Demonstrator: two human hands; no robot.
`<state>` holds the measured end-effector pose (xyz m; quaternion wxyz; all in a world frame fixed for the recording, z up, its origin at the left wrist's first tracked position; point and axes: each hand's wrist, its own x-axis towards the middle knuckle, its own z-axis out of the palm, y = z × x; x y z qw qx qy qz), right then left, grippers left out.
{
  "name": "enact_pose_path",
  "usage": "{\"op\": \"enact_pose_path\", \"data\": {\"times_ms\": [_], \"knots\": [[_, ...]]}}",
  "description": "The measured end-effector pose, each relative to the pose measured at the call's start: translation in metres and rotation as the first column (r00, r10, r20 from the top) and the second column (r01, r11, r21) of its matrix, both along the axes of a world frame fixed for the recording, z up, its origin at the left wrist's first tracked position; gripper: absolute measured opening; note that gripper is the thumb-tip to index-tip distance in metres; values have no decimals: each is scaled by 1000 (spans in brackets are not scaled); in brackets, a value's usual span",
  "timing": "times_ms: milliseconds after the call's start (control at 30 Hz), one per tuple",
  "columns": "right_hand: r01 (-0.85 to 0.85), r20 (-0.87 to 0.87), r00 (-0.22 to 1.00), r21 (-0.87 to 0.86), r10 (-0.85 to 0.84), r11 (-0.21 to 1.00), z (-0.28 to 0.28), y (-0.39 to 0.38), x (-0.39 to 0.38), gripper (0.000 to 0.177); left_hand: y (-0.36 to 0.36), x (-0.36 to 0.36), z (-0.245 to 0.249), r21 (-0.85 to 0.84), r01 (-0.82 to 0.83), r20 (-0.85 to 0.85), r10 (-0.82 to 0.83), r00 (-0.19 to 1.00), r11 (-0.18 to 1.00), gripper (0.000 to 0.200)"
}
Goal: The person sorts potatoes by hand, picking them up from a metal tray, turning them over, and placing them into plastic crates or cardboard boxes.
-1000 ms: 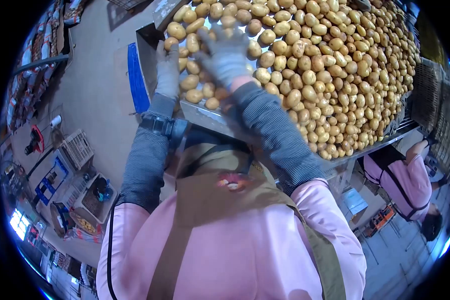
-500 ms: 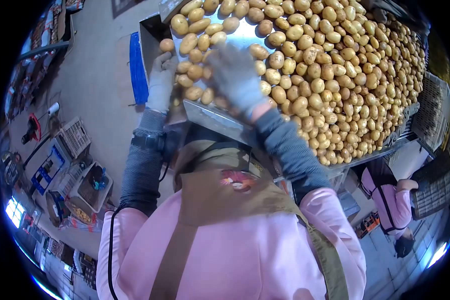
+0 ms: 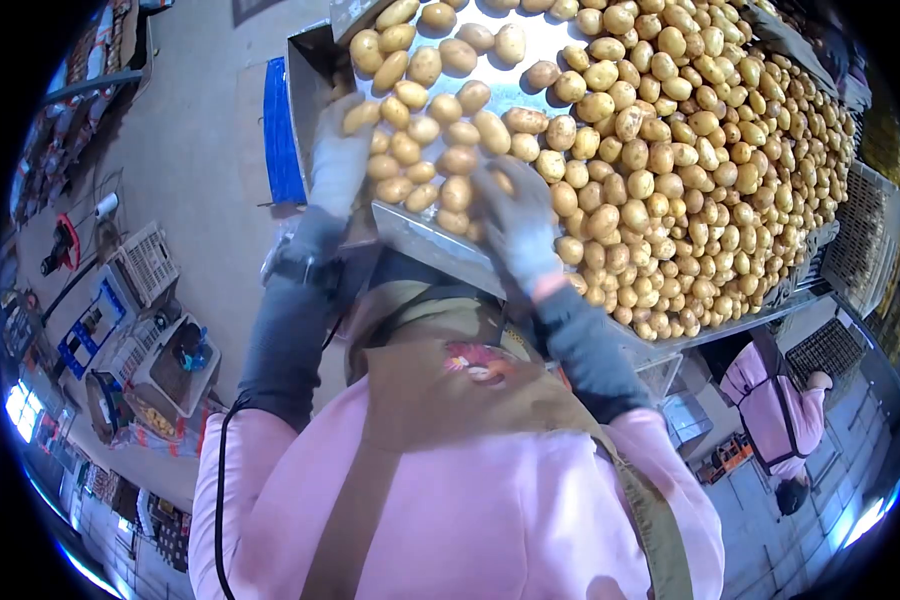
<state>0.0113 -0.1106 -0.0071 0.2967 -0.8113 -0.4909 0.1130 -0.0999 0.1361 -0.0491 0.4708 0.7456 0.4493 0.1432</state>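
Many yellow-brown potatoes [image 3: 670, 160] lie heaped on a metal table [image 3: 515, 85], with a looser group at its left part. My left hand [image 3: 338, 150], in a pale glove, is at the table's left edge beside a potato [image 3: 361, 117]; its fingers are smeared by motion. My right hand [image 3: 518, 215], in a grey glove, rests among the potatoes near the front edge. One potato [image 3: 500, 180] shows by its fingers, and I cannot make out whether it is gripped.
A metal plate [image 3: 435, 248] stands along the table's front. Left of the table hangs a blue strip [image 3: 281, 130]. Crates [image 3: 148, 265] stand on the floor at left. At lower right a co-worker [image 3: 770, 400] holds a dark crate [image 3: 825, 353].
My right hand has moved right and down toward the front edge. My left hand has shifted slightly. Loose potatoes are rearranged, and the co-worker's dark crate has moved.
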Motion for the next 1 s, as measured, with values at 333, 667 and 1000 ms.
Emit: {"op": "enact_pose_path", "data": {"times_ms": [333, 667, 1000], "knots": [[256, 492, 863, -230, -114, 939, -21, 71, 97, 53, 9, 10, 13, 8, 109, -75, -108, 991, 994, 52], [-78, 179, 977, -192, 113, 978, -4, 57, 7, 59, -8, 7, -14, -272, -111, 84, 139, 987, 956, 49], [-21, 239, 969, -161, 59, 987, -9, 36, 34, 62, 12, 33, -3, 104, 144, -262, -113, 958, 984, 37]]}}
